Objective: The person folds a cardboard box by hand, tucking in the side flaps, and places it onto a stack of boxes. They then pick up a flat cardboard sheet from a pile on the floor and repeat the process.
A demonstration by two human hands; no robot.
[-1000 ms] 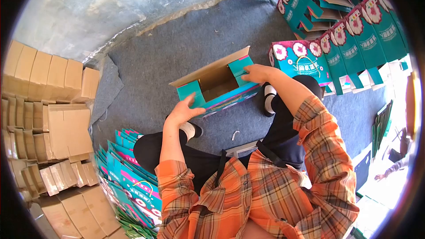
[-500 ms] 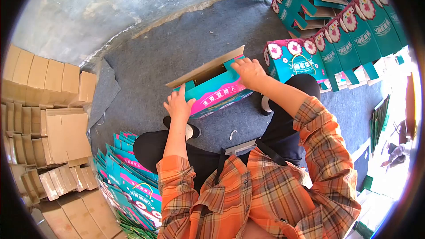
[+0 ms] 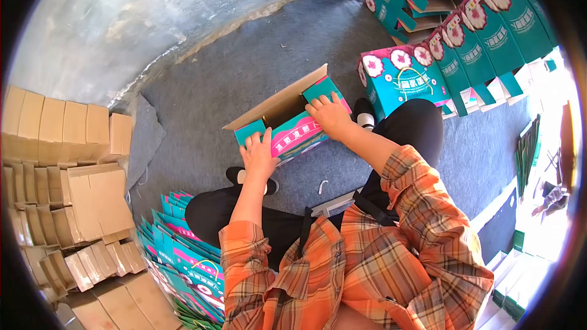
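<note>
A teal and pink printed carton (image 3: 298, 135) stands on the grey carpet (image 3: 238, 67) in front of my knees. Its long brown flap (image 3: 278, 101) sticks up at the back. My left hand (image 3: 258, 154) presses on the carton's left end, fingers spread over the near flap. My right hand (image 3: 331, 115) lies flat on the right end and pushes a teal side flap down. Both hands are on the carton.
A stack of flat teal cartons (image 3: 183, 247) lies by my left leg. Folded brown cardboard inserts (image 3: 67, 177) are piled at the left. Finished teal cartons (image 3: 440, 36) stand in rows at the upper right. A concrete wall (image 3: 153, 6) rises beyond the carpet.
The carton has turned so its pink front faces me and its opening has narrowed. Both hands moved from the end flaps onto the top, pressing the flaps inward.
</note>
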